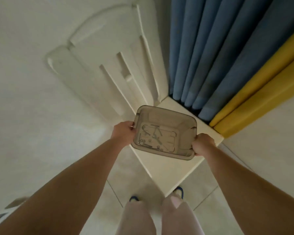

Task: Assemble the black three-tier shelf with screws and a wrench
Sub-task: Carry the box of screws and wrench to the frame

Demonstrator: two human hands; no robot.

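- Bare forearms nearest, reaching out over pale trousers and blue-trimmed shoes (178,192) on floor tiles.
- Left hand (124,133) curled round the left rim of a clear brown tub (185,121); right hand (203,144) clamped on the right rim.
- Between the hands, loose in the tub: screws (143,141) and what looks like a wrench (157,135).
- Beyond the hands: white chair (209,133), blue and yellow curtains (210,56).
- No black shelf in view.
- Risk, as a guess: tub tipped, small parts sliding and spilling onto tiles; edge-only grip slipping.
- No readable writing or brand.
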